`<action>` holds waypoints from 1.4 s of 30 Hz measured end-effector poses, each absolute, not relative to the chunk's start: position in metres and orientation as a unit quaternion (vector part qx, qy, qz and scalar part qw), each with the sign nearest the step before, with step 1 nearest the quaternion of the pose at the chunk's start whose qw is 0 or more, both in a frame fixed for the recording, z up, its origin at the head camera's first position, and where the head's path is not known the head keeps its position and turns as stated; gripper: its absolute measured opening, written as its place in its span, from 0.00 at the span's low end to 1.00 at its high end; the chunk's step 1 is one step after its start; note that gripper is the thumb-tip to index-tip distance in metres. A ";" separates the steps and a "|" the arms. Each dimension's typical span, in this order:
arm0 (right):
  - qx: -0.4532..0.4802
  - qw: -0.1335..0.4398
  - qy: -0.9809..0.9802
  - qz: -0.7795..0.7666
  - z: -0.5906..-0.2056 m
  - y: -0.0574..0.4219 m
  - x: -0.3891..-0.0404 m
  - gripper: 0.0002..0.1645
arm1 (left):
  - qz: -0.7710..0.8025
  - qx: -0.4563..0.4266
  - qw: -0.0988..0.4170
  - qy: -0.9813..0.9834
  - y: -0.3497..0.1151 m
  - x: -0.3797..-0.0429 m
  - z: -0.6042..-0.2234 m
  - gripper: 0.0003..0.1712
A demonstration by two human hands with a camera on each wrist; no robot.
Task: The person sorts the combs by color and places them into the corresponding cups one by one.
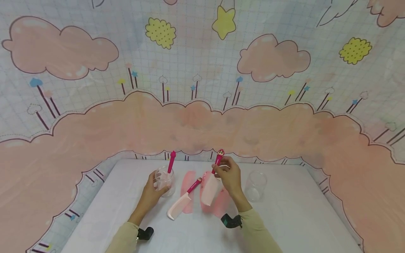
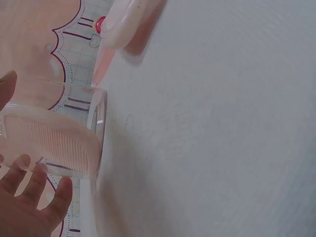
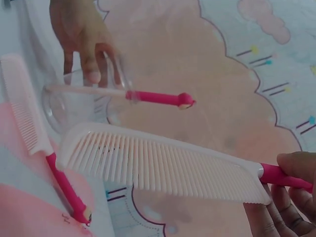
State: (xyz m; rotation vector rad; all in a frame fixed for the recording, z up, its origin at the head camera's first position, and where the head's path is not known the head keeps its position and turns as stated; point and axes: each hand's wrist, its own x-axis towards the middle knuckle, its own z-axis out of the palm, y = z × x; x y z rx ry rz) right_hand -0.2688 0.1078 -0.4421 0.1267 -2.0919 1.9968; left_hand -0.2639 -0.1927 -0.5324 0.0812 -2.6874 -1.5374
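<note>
My left hand grips a clear plastic cup around its side at the left of the table. Inside that cup a comb stands with its pale teeth down, its magenta handle leaning out over the rim. With my right hand I pinch a second comb by its magenta handle, which has a small cartoon head on top. Its pale pink toothed part hangs downward in the head view. A third comb lies between my hands, partly over a flat pink piece.
Another clear cup stands to the right of my right hand. More flat pink pieces lie under the held comb. The white table ends at a patterned cloth backdrop.
</note>
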 end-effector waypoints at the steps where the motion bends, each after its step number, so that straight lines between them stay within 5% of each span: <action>1: 0.047 0.123 -0.713 0.688 -0.440 0.108 -0.268 0.20 | -0.497 0.026 0.023 -0.867 -0.193 -0.264 -0.532 0.53; 42: 0.139 0.201 -0.650 0.720 -0.403 0.046 -0.269 0.21 | -0.493 0.021 0.034 -0.869 -0.192 -0.265 -0.536 0.53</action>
